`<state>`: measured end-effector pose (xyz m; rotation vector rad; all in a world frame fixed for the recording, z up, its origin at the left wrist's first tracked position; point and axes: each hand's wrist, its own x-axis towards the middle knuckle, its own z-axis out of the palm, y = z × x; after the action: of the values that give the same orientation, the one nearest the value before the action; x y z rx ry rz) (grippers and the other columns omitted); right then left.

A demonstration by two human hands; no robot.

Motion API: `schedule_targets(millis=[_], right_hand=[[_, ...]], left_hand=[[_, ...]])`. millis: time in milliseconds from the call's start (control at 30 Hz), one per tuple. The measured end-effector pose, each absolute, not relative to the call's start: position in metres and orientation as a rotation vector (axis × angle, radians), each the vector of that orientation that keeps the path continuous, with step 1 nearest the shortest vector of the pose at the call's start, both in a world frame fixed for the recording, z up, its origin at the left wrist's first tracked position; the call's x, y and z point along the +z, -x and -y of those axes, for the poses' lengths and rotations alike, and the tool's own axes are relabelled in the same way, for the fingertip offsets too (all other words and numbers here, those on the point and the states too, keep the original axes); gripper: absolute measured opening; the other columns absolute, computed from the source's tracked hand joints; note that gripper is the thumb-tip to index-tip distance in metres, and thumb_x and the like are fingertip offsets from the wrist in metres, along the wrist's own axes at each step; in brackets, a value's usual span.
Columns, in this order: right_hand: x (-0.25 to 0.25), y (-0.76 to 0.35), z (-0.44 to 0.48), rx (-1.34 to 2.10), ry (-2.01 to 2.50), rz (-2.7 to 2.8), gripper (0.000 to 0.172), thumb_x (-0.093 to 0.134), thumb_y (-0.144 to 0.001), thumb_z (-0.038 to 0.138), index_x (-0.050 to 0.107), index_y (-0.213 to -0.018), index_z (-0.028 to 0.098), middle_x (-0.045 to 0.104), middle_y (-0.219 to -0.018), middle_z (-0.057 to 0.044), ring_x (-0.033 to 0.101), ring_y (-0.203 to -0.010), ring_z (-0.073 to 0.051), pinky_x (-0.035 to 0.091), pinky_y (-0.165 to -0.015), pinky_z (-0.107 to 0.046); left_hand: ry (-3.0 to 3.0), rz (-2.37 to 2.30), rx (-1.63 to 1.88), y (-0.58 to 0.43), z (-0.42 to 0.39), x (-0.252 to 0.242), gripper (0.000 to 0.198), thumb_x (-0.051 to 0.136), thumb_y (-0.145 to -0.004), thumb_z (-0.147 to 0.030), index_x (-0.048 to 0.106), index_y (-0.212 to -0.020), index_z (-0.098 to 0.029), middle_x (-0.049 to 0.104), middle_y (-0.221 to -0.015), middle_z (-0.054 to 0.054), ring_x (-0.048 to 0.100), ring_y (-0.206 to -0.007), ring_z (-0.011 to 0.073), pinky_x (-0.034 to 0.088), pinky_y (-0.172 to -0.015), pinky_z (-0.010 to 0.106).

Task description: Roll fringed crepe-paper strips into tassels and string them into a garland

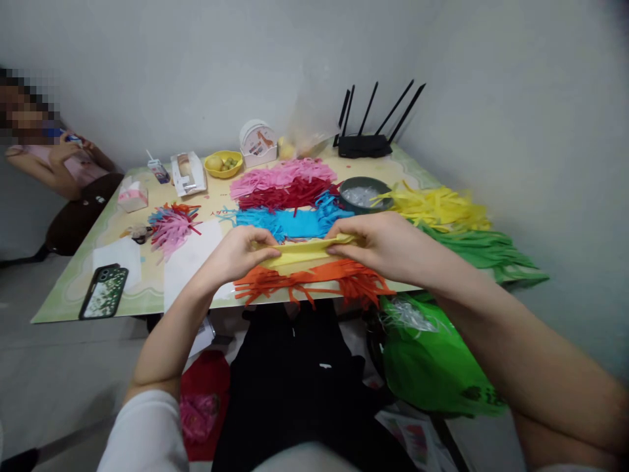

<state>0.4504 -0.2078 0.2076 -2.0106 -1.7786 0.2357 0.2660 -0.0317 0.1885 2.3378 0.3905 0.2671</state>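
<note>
Both bare forearms reach forward, converging. The left hand [239,252] and right hand [381,241] are level, palms down, fingers pinched closed toward each other; the thumbs appear tucked underneath.

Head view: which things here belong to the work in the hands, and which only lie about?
In use: left hand and right hand pinching the yellow paper strip; orange fringed paper.
Lying about: black router; phone in patterned case; yellow fruit bowl.

walls [196,59]: plain grey | floor [59,393]: grey | table [63,288]: pale green
</note>
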Motion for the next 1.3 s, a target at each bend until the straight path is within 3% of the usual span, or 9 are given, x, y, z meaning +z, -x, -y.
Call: schedule_targets(millis=[167, 300, 367, 467, 567, 800, 967, 1100, 1300], right_hand=[[0.207, -0.45, 0.207, 0.214, 2.001, 1.762, 0.012, 0.056, -0.083, 0.022, 0.068, -0.084, 0.02, 0.071, -0.075, -0.001, 0.06, -0.063, -0.015, 0.038, -0.059, -0.024], [0.207, -0.447, 0.207, 0.228, 1.956, 1.752, 0.017, 0.056, -0.082, 0.021, 0.071, -0.09, 0.021, 0.074, -0.081, -0.002, 0.063, -0.068, -0.016, 0.041, -0.062, -0.025], [0.207, -0.446, 0.207, 0.246, 1.937, 1.746, 0.017, 0.056, -0.083, 0.022, 0.071, -0.092, 0.022, 0.075, -0.085, -0.002, 0.065, -0.071, -0.017, 0.042, -0.063, -0.025], [0.207, -0.445, 0.208, 0.28, 1.921, 1.729, 0.018, 0.057, -0.085, 0.023, 0.072, -0.095, 0.023, 0.075, -0.09, -0.002, 0.066, -0.076, -0.018, 0.044, -0.066, -0.026], [0.205, -0.445, 0.208, 0.291, 1.93, 1.72, 0.021, 0.06, -0.085, 0.028, 0.071, -0.101, 0.023, 0.075, -0.093, -0.002, 0.067, -0.078, -0.018, 0.044, -0.067, -0.026], [0.201, -0.446, 0.205, 0.292, 2.005, 1.725, 0.016, 0.058, -0.085, 0.03, 0.069, -0.078, 0.02, 0.068, -0.067, 0.0, 0.057, -0.06, -0.014, 0.035, -0.055, -0.024], [0.199, -0.446, 0.206, 0.297, 1.984, 1.704, 0.013, 0.059, -0.082, 0.029, 0.066, -0.076, 0.02, 0.066, -0.068, -0.001, 0.055, -0.06, -0.014, 0.035, -0.057, -0.024], [0.197, -0.445, 0.207, 0.333, 1.966, 1.696, 0.013, 0.058, -0.083, 0.03, 0.065, -0.076, 0.021, 0.063, -0.064, 0.001, 0.051, -0.056, -0.013, 0.033, -0.055, -0.023], [0.191, -0.445, 0.209, 0.368, 1.945, 1.658, 0.015, 0.06, -0.082, 0.032, 0.061, -0.074, 0.02, 0.061, -0.063, 0.001, 0.049, -0.055, -0.012, 0.033, -0.055, -0.023]], left_hand=[[-2.361, -0.343, 0.367, -0.271, 0.028, 0.185, 0.018, 0.067, -0.077, -0.029, 0.062, -0.068, -0.015, 0.067, -0.081, 0.004, 0.059, -0.079, 0.0169, 0.044, -0.076, 0.029], [-2.304, -0.177, 0.265, -0.275, 0.025, 0.192, 0.023, 0.072, -0.073, -0.032, 0.062, -0.085, -0.015, 0.067, -0.097, 0.005, 0.06, -0.089, 0.0181, 0.045, -0.081, 0.029], [-2.31, -0.164, 0.125, -0.277, 0.025, 0.195, 0.023, 0.068, -0.077, -0.036, 0.064, -0.086, -0.015, 0.066, -0.086, 0.002, 0.058, -0.079, 0.0156, 0.043, -0.072, 0.026], [-2.314, -0.265, 0.026, -0.278, 0.028, 0.197, 0.031, 0.061, -0.082, -0.04, 0.06, -0.066, -0.014, 0.053, -0.059, -0.003, 0.045, -0.056, 0.0103, 0.033, -0.055, 0.023], [-2.337, -0.316, 0.096, -0.278, 0.032, 0.198, 0.03, 0.062, -0.079, -0.037, 0.057, -0.061, -0.014, 0.047, -0.055, -0.005, 0.04, -0.055, 0.0093, 0.029, -0.054, 0.023], [-2.493, -0.367, 0.179, -0.277, 0.038, 0.194, 0.025, 0.064, -0.079, -0.031, 0.055, -0.062, -0.015, 0.047, -0.058, -0.004, 0.042, -0.059, 0.0111, 0.027, -0.057, 0.024], [-2.507, -0.335, 0.218, -0.276, 0.038, 0.194, 0.027, 0.067, -0.079, -0.037, 0.055, -0.068, -0.016, 0.059, -0.07, -0.001, 0.05, -0.067, 0.014, 0.034, -0.064, 0.024], [-2.462, -0.179, 0.109, -0.275, 0.036, 0.201, 0.031, 0.066, -0.079, -0.046, 0.065, -0.086, -0.016, 0.067, -0.086, 0.003, 0.057, -0.077, 0.0166, 0.04, -0.07, 0.025], [-2.412, -0.295, 0.075, -0.271, 0.039, 0.198, 0.034, 0.06, -0.083, -0.041, 0.059, -0.062, -0.014, 0.051, -0.056, -0.003, 0.044, -0.056, 0.0101, 0.032, -0.056, 0.023]])
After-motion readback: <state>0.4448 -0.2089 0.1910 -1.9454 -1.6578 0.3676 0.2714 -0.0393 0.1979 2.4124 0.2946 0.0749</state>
